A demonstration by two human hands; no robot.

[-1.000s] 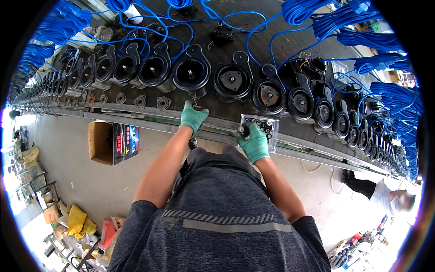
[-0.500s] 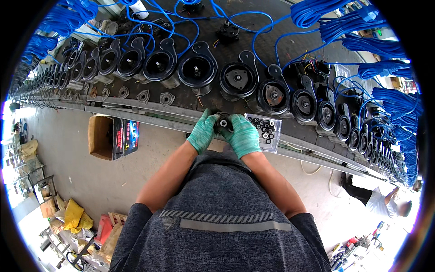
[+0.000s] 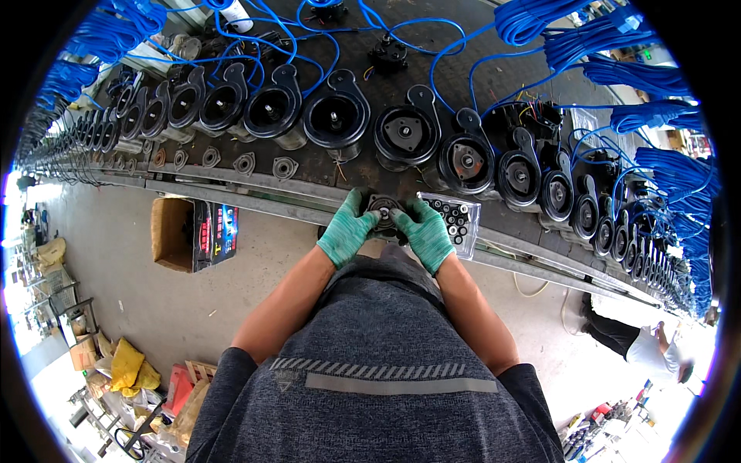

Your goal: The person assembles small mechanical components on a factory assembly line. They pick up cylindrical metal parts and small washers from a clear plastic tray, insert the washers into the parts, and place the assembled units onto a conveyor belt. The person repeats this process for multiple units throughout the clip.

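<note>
At the bench's near edge, my left hand (image 3: 347, 231) and my right hand (image 3: 429, 234), both in green gloves, are closed around a dark metal flange plate (image 3: 383, 202). Both thumbs press at its middle, against a small round black-and-silver piece (image 3: 384, 214). The undersides of the plate and the fingers beneath it are hidden. Just right of my right hand is a clear plastic box (image 3: 469, 245) with several small black ring-shaped parts (image 3: 455, 219) in it. Similar flange plates (image 3: 285, 167) lie along the bench edge to the left.
A long row of black pump or motor housings (image 3: 336, 116) with side lobes lines the dark bench (image 3: 363, 171). Blue cable coils (image 3: 532, 19) hang beyond it. An open cardboard box (image 3: 171, 235) stands on the floor at left. Another person (image 3: 648, 351) is at far right.
My right hand has opened out from around the part, and both thumbs now meet on its middle. The flange plate shows flatter. The other person has shifted slightly.
</note>
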